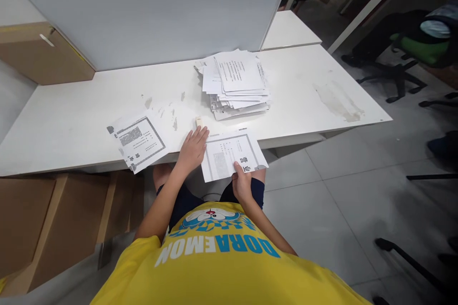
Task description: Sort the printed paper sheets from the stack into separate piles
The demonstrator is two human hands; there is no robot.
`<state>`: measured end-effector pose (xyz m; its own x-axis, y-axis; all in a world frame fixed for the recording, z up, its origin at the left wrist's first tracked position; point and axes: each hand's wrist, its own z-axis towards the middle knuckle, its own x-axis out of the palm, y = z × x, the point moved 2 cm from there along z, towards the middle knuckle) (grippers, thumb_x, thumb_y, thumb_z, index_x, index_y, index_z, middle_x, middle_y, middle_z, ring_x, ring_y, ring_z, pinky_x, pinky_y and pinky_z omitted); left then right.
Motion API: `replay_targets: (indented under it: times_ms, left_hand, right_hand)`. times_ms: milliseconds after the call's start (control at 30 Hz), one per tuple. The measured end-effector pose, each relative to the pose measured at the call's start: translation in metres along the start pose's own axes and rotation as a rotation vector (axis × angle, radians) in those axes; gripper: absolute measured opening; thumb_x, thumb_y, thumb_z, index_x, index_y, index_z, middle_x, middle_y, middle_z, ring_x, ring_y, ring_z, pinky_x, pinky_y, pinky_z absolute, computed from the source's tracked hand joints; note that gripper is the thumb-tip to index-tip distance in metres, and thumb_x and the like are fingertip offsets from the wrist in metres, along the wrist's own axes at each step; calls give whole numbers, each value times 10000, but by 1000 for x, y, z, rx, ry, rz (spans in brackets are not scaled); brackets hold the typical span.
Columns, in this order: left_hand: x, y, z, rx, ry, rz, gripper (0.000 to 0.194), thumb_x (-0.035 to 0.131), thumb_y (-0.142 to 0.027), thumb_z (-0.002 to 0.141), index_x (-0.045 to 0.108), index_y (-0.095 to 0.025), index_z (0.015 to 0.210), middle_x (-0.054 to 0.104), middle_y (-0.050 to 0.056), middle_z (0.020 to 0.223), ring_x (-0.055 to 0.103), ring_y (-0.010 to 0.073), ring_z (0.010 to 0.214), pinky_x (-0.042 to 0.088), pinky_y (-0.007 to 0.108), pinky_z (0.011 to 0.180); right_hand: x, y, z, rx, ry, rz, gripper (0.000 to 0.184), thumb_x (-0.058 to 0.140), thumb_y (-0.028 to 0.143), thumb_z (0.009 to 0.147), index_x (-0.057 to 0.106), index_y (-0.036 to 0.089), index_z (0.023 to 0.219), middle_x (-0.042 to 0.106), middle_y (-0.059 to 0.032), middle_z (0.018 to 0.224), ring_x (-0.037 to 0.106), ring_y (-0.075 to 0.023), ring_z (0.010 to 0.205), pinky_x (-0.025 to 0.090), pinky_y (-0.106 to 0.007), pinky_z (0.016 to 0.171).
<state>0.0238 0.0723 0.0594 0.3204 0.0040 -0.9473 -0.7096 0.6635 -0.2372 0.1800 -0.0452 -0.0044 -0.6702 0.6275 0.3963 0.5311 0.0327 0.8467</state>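
The left hand (193, 148) is held out flat, back side up, by the front edge of the white desk (293, 90). Its fingers are kept almost straight and close together, and nothing is gripped by them. The left edge of a printed sheet (222, 147) is met by the fingertips. That sheet is pinched near its front edge by the right hand (242, 185), with the thumb pressed on top and the other fingers hidden below. It cannot be told if more than one sheet is held. The sheet is kept over the desk's front edge, partly above the lap.

At the far left, a cardboard box (43, 55) is set on the desk, and open cardboard boxes (77, 219) are placed below. A few loose printed papers (145, 140) are fanned out on the desk, with their corners poked past the front edge. The back of the desk is blocked by a big grey panel (171, 9). A small cream block (199, 121) is left just past the left fingertips. Farther back, a messy paper stack (238, 76) is piled up. At the far right, a swivel chair with a green seat (422, 50) is seen on the tiled floor (304, 224).

On the yellow shirt (214, 276), "DORAEMON" is written in white and blue, upside down. On the held sheet, the big characters "营业" are printed, tipped sideways by the thumb. The words on the stack are too small to be read.
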Motion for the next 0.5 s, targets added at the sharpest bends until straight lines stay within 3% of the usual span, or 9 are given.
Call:
replay_targets:
  times_ms: [167, 267, 400, 500]
  left_hand:
    - [1, 0, -1, 6, -13, 27, 528, 254, -270, 1008, 354, -111, 1501, 353, 97, 1574, 227, 238, 1497, 181, 443, 1218]
    - [-1, 4, 2, 12, -51, 11, 518, 272, -265, 1002, 388, -123, 1487, 390, 99, 1553, 275, 247, 1481, 212, 448, 1204]
    - [-7, 13, 7, 47, -65, -36, 505, 338, -332, 995, 443, -171, 1462, 448, 95, 1517, 336, 269, 1452, 268, 451, 1171]
    - [-8, 20, 8, 79, -66, -107, 523, 343, -373, 1000, 409, -188, 1484, 423, 95, 1536, 307, 268, 1466, 268, 453, 1171]
  right_hand:
    - [-1, -6, 9, 92, 149, -24, 806, 753, 452, 678, 483, 248, 1410, 589, -61, 1391, 532, -277, 1305, 470, -446, 1072]
    - [-1, -5, 14, 95, 159, -78, 773, 754, 475, 668, 526, 240, 1368, 589, -72, 1390, 512, -287, 1327, 432, -476, 1110]
    - [-7, 23, 24, -134, 138, -331, 548, 734, 435, 708, 643, 223, 1205, 671, -90, 1254, 508, -288, 1322, 389, -460, 1139]
    - [-7, 65, 35, -320, 251, -575, 275, 701, 395, 742, 718, 222, 955, 737, -75, 1034, 599, -322, 1183, 468, -444, 1036]
